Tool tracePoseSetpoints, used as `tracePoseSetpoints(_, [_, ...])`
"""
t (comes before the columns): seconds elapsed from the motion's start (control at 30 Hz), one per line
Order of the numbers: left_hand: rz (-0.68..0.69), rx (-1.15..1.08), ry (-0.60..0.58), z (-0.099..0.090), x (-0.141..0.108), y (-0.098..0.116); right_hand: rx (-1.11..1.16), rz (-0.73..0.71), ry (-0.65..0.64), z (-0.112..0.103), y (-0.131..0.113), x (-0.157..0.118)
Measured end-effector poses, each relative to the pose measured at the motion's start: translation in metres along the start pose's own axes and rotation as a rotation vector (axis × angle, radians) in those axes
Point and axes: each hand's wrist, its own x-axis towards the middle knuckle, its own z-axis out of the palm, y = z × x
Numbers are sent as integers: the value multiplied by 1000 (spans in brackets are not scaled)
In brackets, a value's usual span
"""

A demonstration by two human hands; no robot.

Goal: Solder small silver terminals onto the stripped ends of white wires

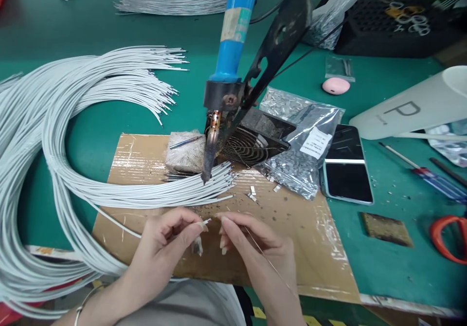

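Note:
My left hand (171, 243) pinches a white wire (124, 226), its short bare end poking past the thumb. A small whitish piece shows under those fingers, too unclear to name. Facing it, a small gap away, my right hand (259, 248) is closed on a thin solder wire (270, 263) that trails back across the palm. Above both hands a blue-handled soldering iron (233, 39) is held in a black stand, tip pointing down. Beneath the tip lies a bundle of white wires (153, 193) on the brown cardboard (310, 253).
More white wires (22, 170) loop along the left. A wrapped block (186, 155), a black fan (248, 146) and a bag of small metal parts (299, 155) sit behind the hands. Rightward are a phone (346, 170), a screwdriver (438, 182), red-handled scissors (438, 233) and a white tumbler (412, 102).

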Motion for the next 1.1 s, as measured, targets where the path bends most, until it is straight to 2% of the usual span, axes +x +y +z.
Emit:
tracePoseSetpoints(0.2, [-7, -25, -25, 1, -3, -2, 14, 12, -105, 5, -2, -1])
tracePoseSetpoints(0.57, [-50, -31, -100, -2, -5, 2, 111, 48, -190, 5, -1, -1])
tracePoseSetpoints(0.77, [-20, -2, -124, -6, -5, 1, 107, -13, -309, -1, 4, 3])
tracePoseSetpoints(0.9, [-51, -18, -168, -7, -6, 0, 107, -4, -283, -4, 2, 3])
tracePoseSetpoints(0.97, [-64, -21, -186, -6, -7, 0, 79, -53, -307, -6, 2, 3])
tracePoseSetpoints(1.1, [-56, -2, -139, -1, -7, 4, -6, -126, -305, -9, -3, 2])
